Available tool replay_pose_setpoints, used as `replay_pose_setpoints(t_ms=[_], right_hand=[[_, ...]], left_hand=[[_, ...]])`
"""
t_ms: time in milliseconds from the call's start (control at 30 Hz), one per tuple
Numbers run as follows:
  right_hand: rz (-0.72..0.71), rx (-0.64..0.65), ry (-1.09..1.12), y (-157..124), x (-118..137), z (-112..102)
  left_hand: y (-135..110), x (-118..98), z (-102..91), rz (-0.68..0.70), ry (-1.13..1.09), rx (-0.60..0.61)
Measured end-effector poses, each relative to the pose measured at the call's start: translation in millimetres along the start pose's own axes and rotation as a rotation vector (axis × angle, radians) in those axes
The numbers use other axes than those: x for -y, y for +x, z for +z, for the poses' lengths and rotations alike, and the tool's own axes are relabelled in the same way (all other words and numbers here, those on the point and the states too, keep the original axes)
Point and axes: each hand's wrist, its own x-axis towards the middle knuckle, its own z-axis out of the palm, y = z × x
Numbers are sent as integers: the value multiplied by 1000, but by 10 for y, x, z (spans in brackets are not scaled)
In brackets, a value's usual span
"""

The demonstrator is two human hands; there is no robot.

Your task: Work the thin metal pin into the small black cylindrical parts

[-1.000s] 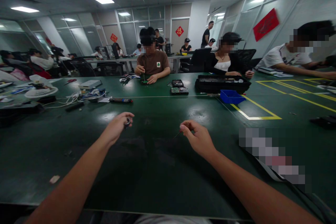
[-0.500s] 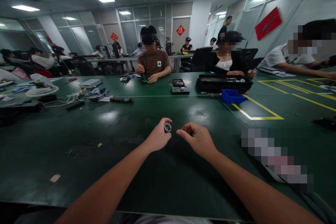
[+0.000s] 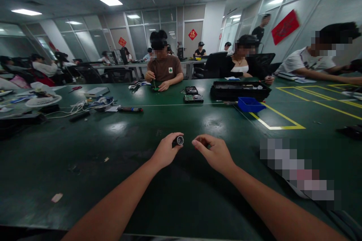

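Note:
My left hand (image 3: 166, 151) is closed around a small dark cylinder with a shiny round end (image 3: 178, 141), held just above the dark green table (image 3: 175, 192). Close to its right, my right hand (image 3: 215, 152) pinches a small reddish-brown piece (image 3: 200, 140) between thumb and fingers; I cannot make out what that piece is. The two hands are a few centimetres apart, with the cylinder's shiny end facing the right hand.
A blue bin (image 3: 249, 104) and a long black tray (image 3: 239, 90) lie beyond on the right, by yellow tape lines (image 3: 283, 126). Circuit boards (image 3: 192, 98) lie mid-table, cables and a white fan (image 3: 42, 100) at left. Several people sit across the table.
My left hand has swung from the left toward the right hand, bringing the cylinder close to it. The right hand has barely moved. The view has shifted slightly.

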Motion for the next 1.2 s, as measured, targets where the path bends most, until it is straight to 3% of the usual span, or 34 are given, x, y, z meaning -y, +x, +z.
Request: replay_pose_setpoints(t_ms=[200,433,567,733,967,1200], right_hand=[[-12,-43,80,-7,-2,11],[43,-264,321,-6,-91,44],[34,-259,355,7,-97,59],[42,-187,309,8,-91,71],[54,-236,254,22,-72,59],[74,-253,12,33,43,-31]], left_hand=[[6,-2,-10,21,18,-6],[9,23,-8,27,24,6],[11,23,-5,35,25,-8],[8,-5,-13,31,29,-14],[5,-10,-22,45,32,-6],[7,-13,-51,85,143,9]])
